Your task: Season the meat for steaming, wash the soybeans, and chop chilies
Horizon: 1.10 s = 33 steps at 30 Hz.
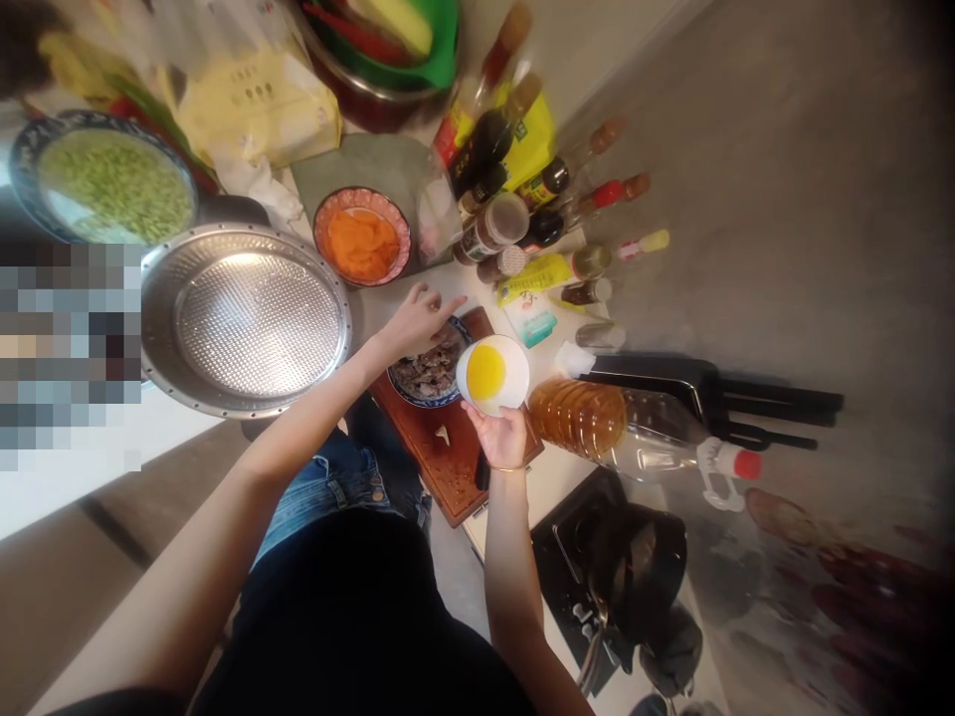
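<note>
My right hand [501, 438] grips a small white bowl [517, 366] from its near side, fingers under and along the rim. A smooth yellow liquid [485, 372] lies in that bowl. Over the far edge of a blue-patterned bowl of dark sliced meat [429, 376], my left hand [418, 323] hangs with its fingers apart and nothing visible in it. The meat bowl stands on a brown wooden cutting board [425, 438], and the white bowl overlaps its right side. A dark handle [482, 470] lies on the board beside my right wrist.
A perforated metal basin [246, 318] is left of my left forearm. Beyond are a bowl of orange slices [363, 246] and a plate of chopped green vegetables [115, 184]. Seasoning bottles [492, 229] crowd the wall. A large oil bottle [589, 423] and a stove [574, 547] are at right.
</note>
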Available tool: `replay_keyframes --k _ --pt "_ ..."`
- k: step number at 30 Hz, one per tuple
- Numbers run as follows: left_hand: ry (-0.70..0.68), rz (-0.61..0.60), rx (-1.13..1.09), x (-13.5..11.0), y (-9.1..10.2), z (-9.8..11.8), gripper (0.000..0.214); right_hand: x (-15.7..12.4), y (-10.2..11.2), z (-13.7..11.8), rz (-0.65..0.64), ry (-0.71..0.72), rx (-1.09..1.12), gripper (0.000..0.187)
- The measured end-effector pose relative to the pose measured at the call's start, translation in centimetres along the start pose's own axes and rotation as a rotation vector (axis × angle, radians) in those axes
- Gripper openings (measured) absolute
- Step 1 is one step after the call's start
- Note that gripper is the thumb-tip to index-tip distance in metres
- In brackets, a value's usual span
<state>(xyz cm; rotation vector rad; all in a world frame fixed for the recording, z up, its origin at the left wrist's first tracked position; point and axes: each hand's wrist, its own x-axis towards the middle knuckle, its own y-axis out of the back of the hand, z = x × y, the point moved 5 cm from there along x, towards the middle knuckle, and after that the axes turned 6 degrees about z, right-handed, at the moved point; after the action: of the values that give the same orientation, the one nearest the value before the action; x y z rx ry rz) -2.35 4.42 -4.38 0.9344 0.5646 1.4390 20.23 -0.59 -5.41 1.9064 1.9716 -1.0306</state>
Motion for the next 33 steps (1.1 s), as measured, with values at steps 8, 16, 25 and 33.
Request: replay_keyframes --k 8,16,25,33 --pt "0.412 0.329 -0.453 -3.1 2.1 2.6 0.070 -0.3 -0.9 -0.7 0.014 -0.015 0.032 0.041" --pt "0.558 0.441 -0.664 -5.4 1.2 4.2 0.062 -0.5 -1.8 -1.1 0.020 0.016 0.063 0.043" --pt "0.572 0.502 -0.769 -7.1 2.1 6.2 0.056 -0.4 -1.4 -1.8 0.011 0.065 0.022 0.045" --pt "0.586 0.350 -0.354 -7.3 2.1 4.7 0.055 -1.4 -0.9 -2.5 0.010 0.053 -0.006 0.048"
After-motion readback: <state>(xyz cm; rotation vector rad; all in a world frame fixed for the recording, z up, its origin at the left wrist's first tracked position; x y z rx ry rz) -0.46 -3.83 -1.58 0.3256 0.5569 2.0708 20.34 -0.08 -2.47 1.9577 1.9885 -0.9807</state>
